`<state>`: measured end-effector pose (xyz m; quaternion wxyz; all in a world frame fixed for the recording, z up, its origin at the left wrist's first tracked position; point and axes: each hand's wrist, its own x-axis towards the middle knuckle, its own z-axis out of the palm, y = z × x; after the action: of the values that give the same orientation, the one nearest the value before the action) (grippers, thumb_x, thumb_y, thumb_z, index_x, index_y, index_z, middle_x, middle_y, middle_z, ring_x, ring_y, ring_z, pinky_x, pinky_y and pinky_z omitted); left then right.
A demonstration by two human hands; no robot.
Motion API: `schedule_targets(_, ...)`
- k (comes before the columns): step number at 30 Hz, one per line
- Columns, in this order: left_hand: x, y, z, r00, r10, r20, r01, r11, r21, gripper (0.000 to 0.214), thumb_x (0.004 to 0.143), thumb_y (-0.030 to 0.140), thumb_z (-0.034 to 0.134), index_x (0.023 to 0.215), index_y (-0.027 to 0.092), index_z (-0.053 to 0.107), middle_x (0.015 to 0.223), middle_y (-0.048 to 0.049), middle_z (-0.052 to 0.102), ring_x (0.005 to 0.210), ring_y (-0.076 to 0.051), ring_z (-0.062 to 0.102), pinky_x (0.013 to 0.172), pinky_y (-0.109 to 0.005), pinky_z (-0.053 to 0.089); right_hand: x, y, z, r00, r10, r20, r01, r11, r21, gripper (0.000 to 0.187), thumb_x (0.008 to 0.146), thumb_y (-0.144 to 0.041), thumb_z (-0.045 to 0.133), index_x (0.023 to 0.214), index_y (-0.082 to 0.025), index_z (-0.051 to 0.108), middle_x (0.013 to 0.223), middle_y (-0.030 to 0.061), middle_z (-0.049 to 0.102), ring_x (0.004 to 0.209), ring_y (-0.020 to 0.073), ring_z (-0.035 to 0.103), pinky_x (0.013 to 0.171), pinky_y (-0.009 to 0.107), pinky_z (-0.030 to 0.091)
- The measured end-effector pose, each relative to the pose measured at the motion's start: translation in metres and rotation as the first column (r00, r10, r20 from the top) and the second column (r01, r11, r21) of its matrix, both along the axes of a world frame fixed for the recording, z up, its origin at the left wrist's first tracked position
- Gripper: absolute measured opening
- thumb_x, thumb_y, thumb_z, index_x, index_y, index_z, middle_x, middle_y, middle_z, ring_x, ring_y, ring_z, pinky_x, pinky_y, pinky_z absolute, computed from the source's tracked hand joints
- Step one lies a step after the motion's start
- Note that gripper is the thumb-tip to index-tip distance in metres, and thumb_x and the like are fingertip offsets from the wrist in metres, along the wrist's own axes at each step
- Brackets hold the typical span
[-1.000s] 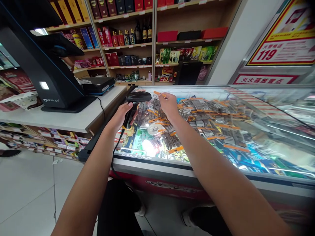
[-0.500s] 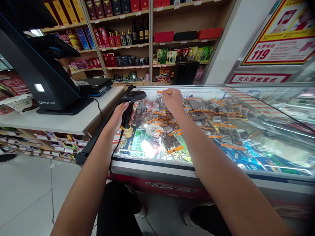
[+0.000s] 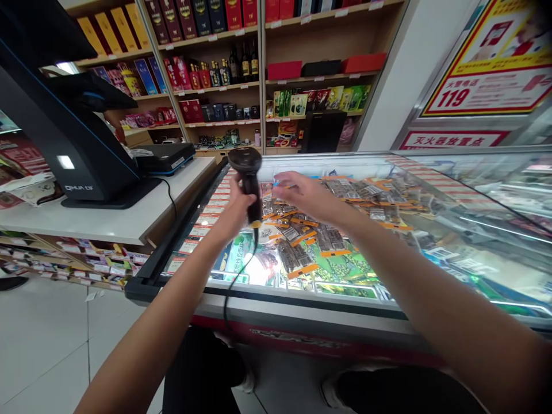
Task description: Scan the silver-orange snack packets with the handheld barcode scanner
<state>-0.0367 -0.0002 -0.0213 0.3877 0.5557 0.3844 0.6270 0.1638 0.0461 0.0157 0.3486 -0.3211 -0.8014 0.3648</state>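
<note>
My left hand grips the handle of a black barcode scanner, held upright over the left part of a chest freezer. Its cable hangs down over the freezer's front edge. My right hand hovers close to the scanner, above the packets, with its fingers loosely bent and apart. No packet shows clearly between them, though the fingertips partly cover what lies behind. Clear packets with orange strips and dark contents are spread in a pile on the freezer, beneath and to the right of my hands.
At left, a white counter carries a black register terminal and a scale. Shelves with boxes, bottles and bags stand behind. Green and blue packages lie inside the freezer. A red-and-yellow sign hangs at right.
The scanner has moved right, toward my right hand, and turned more upright. My right hand has gone from a closed pinch on a packet to loosened fingers, slightly lower.
</note>
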Motion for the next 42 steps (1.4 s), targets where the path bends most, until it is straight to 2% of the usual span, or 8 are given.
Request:
schedule_targets(3,0.039,0.000,0.009,0.936,-0.077,-0.344,0.120,0.987,0.104,0.054,0.092,0.033,0.059,0.140,0.026,0.036,0.135,-0.0092,0.053,0.132,-0.024,0.055,0.111,-0.043,0.049,-0.012,-0.012,-0.009,0.955,0.041,-0.293,-0.108,0.970,-0.216,0.060,0.082,-0.067,0.076,0.121,-0.023,0.065,0.125,0.0118,0.071,0.115,0.0279,0.067,0.099,0.041,0.054)
schedule_targets(6,0.049,0.001,0.025,0.735,-0.017,-0.677,0.182,0.968,0.174,0.049,0.097,0.041,0.059,0.142,0.023,0.048,0.141,-0.0138,0.048,0.136,-0.031,0.050,0.120,-0.049,0.041,-0.006,-0.011,-0.011,0.857,-0.134,-0.497,-0.081,0.919,-0.386,0.042,0.089,-0.057,0.068,0.113,-0.024,0.063,0.112,0.0084,0.072,0.107,0.0249,0.068,0.092,0.037,0.057)
schedule_targets(10,0.005,0.023,0.025,0.554,0.290,-0.781,-0.050,0.947,0.316,0.051,0.099,0.057,0.055,0.136,0.023,0.061,0.146,-0.0160,0.052,0.141,-0.037,0.046,0.122,-0.056,0.033,0.026,-0.004,-0.005,0.834,-0.217,-0.506,-0.085,0.857,-0.508,0.020,0.088,-0.034,0.067,0.105,-0.024,0.062,0.094,0.0048,0.068,0.085,0.0197,0.068,0.077,0.033,0.056)
schedule_targets(13,-0.033,0.046,-0.001,0.428,0.173,-0.887,-0.121,0.984,0.134,0.066,0.096,0.064,0.055,0.146,0.020,0.055,0.152,-0.0185,0.055,0.150,-0.040,0.040,0.124,-0.059,0.029,0.046,0.000,-0.005,0.875,-0.124,-0.469,-0.209,0.775,-0.596,0.013,0.087,-0.027,0.067,0.097,-0.022,0.060,0.068,-0.0025,0.052,0.058,0.0133,0.053,0.058,0.028,0.046)
schedule_targets(18,-0.045,0.061,-0.041,0.424,-0.076,-0.903,-0.116,0.984,-0.137,0.092,0.088,0.070,0.062,0.164,0.024,0.036,0.162,-0.0194,0.047,0.156,-0.043,0.034,0.120,-0.055,0.037,0.052,-0.012,-0.015,0.934,-0.014,-0.358,-0.241,0.713,-0.658,0.024,0.091,-0.034,0.068,0.079,-0.022,0.051,0.060,-0.0046,0.041,0.047,0.0093,0.034,0.046,0.026,0.031)
schedule_targets(24,-0.043,0.063,-0.038,0.460,0.157,-0.874,-0.126,0.986,0.110,0.077,0.082,0.050,0.079,0.148,0.021,0.052,0.153,-0.0165,0.053,0.145,-0.037,0.045,0.119,-0.051,0.039,0.052,-0.022,-0.019,0.966,0.009,-0.257,-0.197,0.665,-0.721,0.029,0.091,-0.040,0.074,0.081,-0.021,0.055,0.065,-0.0019,0.046,0.052,0.0101,0.040,0.046,0.025,0.037)
schedule_targets(31,-0.061,0.059,-0.026,0.527,0.283,-0.801,-0.187,0.958,0.215,0.053,0.091,0.034,0.068,0.140,0.017,0.058,0.142,-0.0161,0.055,0.127,-0.031,0.058,0.106,-0.043,0.049,0.050,-0.019,-0.028,0.975,0.077,-0.208,-0.217,0.535,-0.817,0.034,0.087,-0.047,0.078,0.083,-0.020,0.058,0.065,-0.0032,0.043,0.047,0.0073,0.036,0.040,0.021,0.031)
schedule_targets(42,-0.068,0.065,-0.030,0.519,0.314,-0.795,-0.177,0.949,0.259,0.053,0.090,0.029,0.067,0.139,0.016,0.057,0.142,-0.0166,0.057,0.136,-0.030,0.054,0.111,-0.042,0.047,0.045,-0.016,-0.035,0.963,0.063,-0.262,-0.255,0.534,-0.806,0.036,0.085,-0.046,0.077,0.076,-0.019,0.055,0.058,-0.0047,0.044,0.042,0.0051,0.031,0.039,0.020,0.027)
